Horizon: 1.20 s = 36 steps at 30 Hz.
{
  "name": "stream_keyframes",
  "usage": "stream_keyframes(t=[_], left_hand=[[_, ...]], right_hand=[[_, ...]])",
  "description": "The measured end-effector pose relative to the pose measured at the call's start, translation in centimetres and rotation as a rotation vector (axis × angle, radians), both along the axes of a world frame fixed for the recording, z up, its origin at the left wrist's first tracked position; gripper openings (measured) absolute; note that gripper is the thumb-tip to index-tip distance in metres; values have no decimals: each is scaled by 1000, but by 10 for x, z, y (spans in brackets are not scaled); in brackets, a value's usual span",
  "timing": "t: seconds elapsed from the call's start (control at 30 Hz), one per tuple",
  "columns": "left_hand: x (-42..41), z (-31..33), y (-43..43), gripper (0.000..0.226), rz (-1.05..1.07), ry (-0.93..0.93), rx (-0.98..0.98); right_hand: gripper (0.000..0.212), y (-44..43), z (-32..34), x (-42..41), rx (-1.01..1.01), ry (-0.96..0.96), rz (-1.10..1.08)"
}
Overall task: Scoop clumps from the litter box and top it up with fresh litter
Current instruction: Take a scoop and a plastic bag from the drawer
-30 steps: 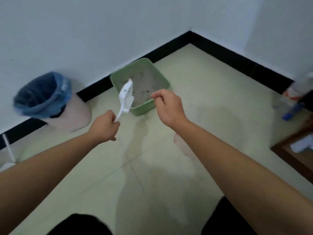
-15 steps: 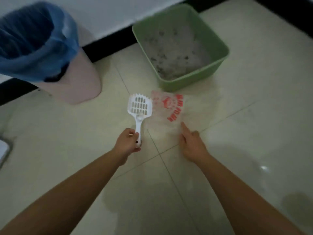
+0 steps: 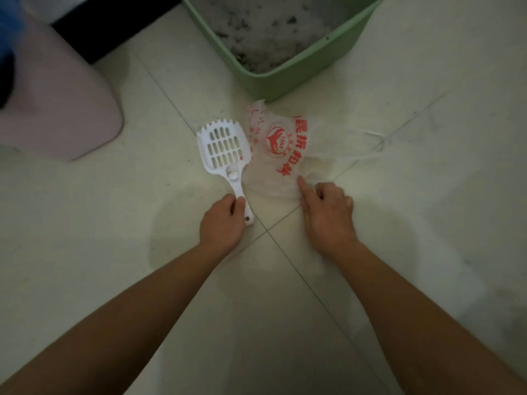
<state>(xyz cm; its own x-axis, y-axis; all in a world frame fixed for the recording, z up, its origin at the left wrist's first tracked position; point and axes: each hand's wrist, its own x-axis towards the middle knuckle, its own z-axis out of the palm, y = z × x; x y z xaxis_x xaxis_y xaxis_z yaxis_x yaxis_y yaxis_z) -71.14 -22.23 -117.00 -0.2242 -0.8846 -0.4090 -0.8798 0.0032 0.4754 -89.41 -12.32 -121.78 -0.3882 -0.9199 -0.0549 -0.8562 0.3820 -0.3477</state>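
Left hand: the left hand [image 3: 222,220] has its fingers curled round the handle of the white plastic scoop with slots [image 3: 224,146]. The scoop lies flat on the floor, with its wide end just ahead of this hand.
Right hand: the right hand [image 3: 328,212] pokes one straight finger onto the near edge of the thin see-through plastic bag with red print [image 3: 281,149]. Its other fingers are bent, and I cannot tell if they hold the bag.
Bag: it lies flat on the floor just ahead of the right hand, touching the scoop's side.
Litter box: the green plastic litter box [image 3: 285,81] sits further ahead, just past the bag.
Litter: the grey litter [image 3: 271,32] inside has dark clumps.
Bin: a pink bin [image 3: 57,95] stands off to the left of the left hand.
Done so far: I think only the tools are laid out.
Left to do: scoop the clumps, bag them, add fresh litter.
Changed: a second ago both hands were up in the air near the box. Now the scoop and bag are down on the floor, and the right hand's fingers are more bent.
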Motion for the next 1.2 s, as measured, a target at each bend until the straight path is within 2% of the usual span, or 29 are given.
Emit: stream_keyframes(t=[0.07, 0.13, 0.2, 0.27, 0.3, 0.4, 0.53, 0.6, 0.67, 0.77, 0.87, 0.97, 1.07, 1.2], left_hand=[[-1, 4, -3, 30, -34, -33, 53], [-5, 18, -9, 42, -11, -105, 168], [-16, 43, -14, 60, -52, -262, 203], [-39, 80, -12, 61, -140, -391, 52], [-54, 101, -9, 59, -205, -398, -46], [-116, 168, 14, 53, -440, -218, -275], [-198, 226, 46, 51, -589, -22, -363], [-233, 251, 71, 51, -682, 72, -383], [-261, 274, 99, 49, -764, 146, -400], [-288, 301, 132, 48, -817, 236, -413], [-298, 315, 144, 47, -850, 302, -434], [-287, 315, 129, 46, -853, 294, -443], [-260, 298, 94, 60, -878, 224, -298], [-209, 264, 61, 130, -834, -27, 0]], right_hand=[[50, -4, 19, -10, 117, -187, -5], [59, -1, 50, -26, 280, -406, -6], [64, 16, 95, -40, 352, -395, 6], [64, 45, 142, -56, 333, -273, 16], [61, 62, 167, -67, 312, -243, -15], [60, 118, 232, -109, 152, -271, -229], [73, 173, 283, -146, -39, -371, -544], [66, 201, 299, -158, -103, -351, -694], [46, 232, 309, -171, -65, -257, -786], [32, 268, 315, -180, 40, -209, -860], [28, 274, 317, -179, 163, -97, -797], [32, 251, 319, -172, 93, -63, -733], [29, 206, 320, -158, -201, -292, -687], [24, 132, 337, -124, -561, -910, -741]])
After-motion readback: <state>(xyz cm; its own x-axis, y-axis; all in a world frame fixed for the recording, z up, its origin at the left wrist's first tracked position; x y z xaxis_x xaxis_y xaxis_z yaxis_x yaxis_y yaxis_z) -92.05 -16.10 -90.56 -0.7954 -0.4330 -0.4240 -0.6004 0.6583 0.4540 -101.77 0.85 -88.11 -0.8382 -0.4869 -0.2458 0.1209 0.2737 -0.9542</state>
